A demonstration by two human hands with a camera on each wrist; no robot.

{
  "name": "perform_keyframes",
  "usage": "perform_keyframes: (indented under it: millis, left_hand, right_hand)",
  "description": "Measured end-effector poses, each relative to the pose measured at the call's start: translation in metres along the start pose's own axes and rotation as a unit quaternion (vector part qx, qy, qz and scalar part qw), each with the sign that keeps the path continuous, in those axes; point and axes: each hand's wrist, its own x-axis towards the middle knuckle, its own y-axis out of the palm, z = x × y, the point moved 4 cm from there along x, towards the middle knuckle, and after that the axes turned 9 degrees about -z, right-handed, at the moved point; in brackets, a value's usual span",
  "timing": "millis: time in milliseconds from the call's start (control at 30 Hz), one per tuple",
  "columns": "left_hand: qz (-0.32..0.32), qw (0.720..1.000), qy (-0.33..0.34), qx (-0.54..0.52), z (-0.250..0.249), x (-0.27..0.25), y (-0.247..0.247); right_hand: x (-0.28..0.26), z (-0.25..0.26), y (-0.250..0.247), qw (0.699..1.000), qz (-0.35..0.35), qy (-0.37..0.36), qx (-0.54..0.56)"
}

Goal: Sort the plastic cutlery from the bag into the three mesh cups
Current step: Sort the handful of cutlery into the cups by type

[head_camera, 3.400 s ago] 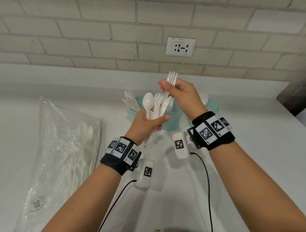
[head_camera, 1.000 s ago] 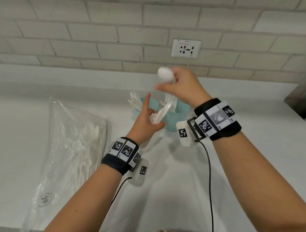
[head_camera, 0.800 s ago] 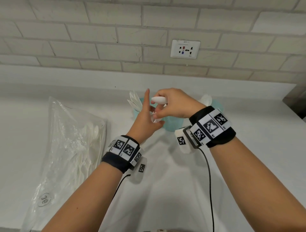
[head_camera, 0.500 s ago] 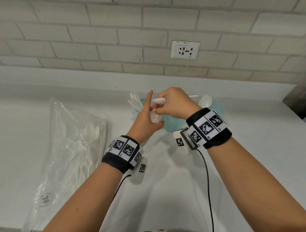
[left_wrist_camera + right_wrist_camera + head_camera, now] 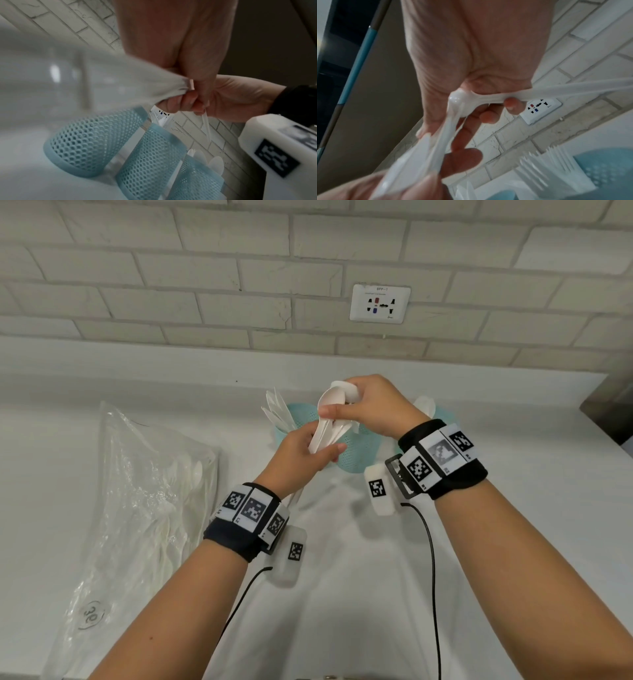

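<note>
Left hand (image 5: 301, 455) grips a bunch of white plastic spoons (image 5: 323, 429) by the handles, above the mesh cups (image 5: 358, 451). Right hand (image 5: 371, 405) pinches one spoon's bowl. Risk: pulling one free loosens the slick bundle; others could drop. More cutlery waits in the bag (image 5: 137, 508).

The bag (image 5: 137, 508) is laid at the left of the counter (image 5: 513, 542); three cups (image 5: 92, 142) are lined up farther right, near the wall (image 5: 205, 285).

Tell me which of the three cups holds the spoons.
The right cup, partly hidden behind the right hand: rounded spoon bowls stick out of it. The left cup shows pointed knives, the middle cup forks.
</note>
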Motion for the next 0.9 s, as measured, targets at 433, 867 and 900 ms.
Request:
perform_keyframes:
  millis: [433, 867, 900]
  left_hand:
    - [0.051, 0.999, -0.015, -0.009, 0.007, -0.002, 0.004]
    - [-0.029, 0.998, -0.056, 0.014, 0.017, 0.004, -0.013]
    - [-0.032, 0.998, -0.057, 0.009, 0.018, 0.006, -0.014]
  right_hand:
    - [0.001, -0.007, -0.008, 0.945, -0.045, 0.087, 0.312]
    - [0.009, -0.028, -0.055, 0.941, -0.267, 0.037, 0.204]
    - [0.010, -0.032, -0.050, 0.944, -0.273, 0.039, 0.180]
